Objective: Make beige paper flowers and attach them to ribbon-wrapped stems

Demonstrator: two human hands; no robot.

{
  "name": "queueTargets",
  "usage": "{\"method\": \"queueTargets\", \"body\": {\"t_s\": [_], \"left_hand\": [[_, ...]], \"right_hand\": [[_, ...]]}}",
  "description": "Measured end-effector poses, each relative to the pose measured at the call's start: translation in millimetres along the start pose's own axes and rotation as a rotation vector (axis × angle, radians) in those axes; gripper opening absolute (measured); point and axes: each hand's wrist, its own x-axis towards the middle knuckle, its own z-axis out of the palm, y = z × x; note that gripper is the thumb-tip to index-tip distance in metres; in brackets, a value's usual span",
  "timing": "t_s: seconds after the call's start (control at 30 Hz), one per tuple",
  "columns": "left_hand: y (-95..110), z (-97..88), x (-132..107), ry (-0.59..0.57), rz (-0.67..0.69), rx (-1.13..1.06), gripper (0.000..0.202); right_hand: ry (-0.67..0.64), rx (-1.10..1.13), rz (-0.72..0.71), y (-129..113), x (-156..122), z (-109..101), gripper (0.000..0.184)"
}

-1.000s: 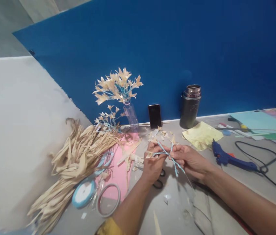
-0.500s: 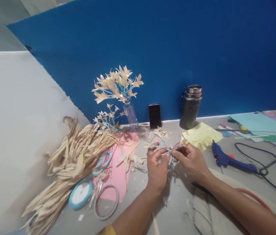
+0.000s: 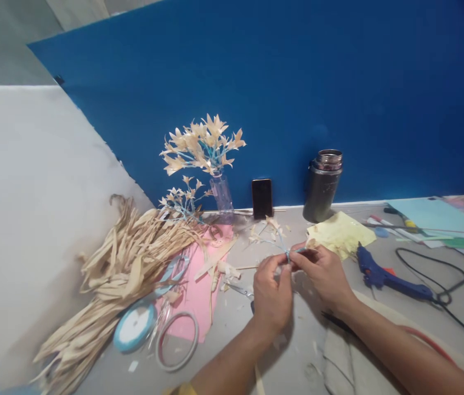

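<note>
Blue-stemmed sprig [image 3: 282,238] held amid clutter

Above the worktop [image 3: 145,384], it is pinched by the stem in the fingers of the left hand [image 3: 273,293] and right hand [image 3: 326,274]. Scissors [image 3: 241,289] are partly covered by the left hand. Near the right hand, yellow paper [image 3: 344,232] and a blue glue gun [image 3: 396,283] are seen. Farther left, a pink sheet [image 3: 197,302] is overlapped by dried husks [image 3: 133,258]; behind, a phone [image 3: 262,198] and flask [image 3: 322,189] are stood upright
</note>
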Motion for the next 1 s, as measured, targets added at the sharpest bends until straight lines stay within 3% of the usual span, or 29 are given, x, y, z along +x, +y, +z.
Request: {"method": "queueTargets", "body": {"t_s": [0.1, 0.33, 0.4, 0.53, 0.67, 0.77, 0.9, 1.0], "left_hand": [[1.4, 0.9, -0.4, -0.067, -0.125, -0.058, 0.021], [2.9, 0.7, -1.2, -0.084, -0.089, 0.065, 0.019], [1.3, 0.1, 1.0, -0.11, -0.19, -0.037, 0.018], [-0.6, -0.6, 6.6, -0.12, -0.357, -0.303, 0.013], [2.2, 0.0, 5.5, -0.022, -0.272, -0.261, 0.009], [2.0, 2.4, 1.9, -0.028, -0.205, -0.171, 0.015], [-4.7, 3.2, 1.9, -0.08, -0.349, -0.248, 0.012], [-5.7, -4.6, 8.4, -0.082, -0.302, -0.274, 0.012]], "right_hand": [[0.02, -0.004, -0.028, -2.4, 1.2, -1.4, 0.03], [-0.007, 0.078, 0.029, 6.2, 2.8, -2.1, 0.033], [-0.037, 0.16, 0.083, 9.5, 4.6, -1.6, 0.035], [-0.218, 0.377, 0.228, 10.7, 8.1, -1.9, 0.039], [-0.219, 0.288, 0.218, 9.4, 7.7, -5.2, 0.046], [-0.232, 0.192, 0.216, 10.2, 5.0, -5.7, 0.044], [-0.286, 0.306, 0.308, 11.3, 3.8, -3.3, 0.044], [-0.268, 0.318, 0.319, 12.3, 6.8, -4.0, 0.043]]}}
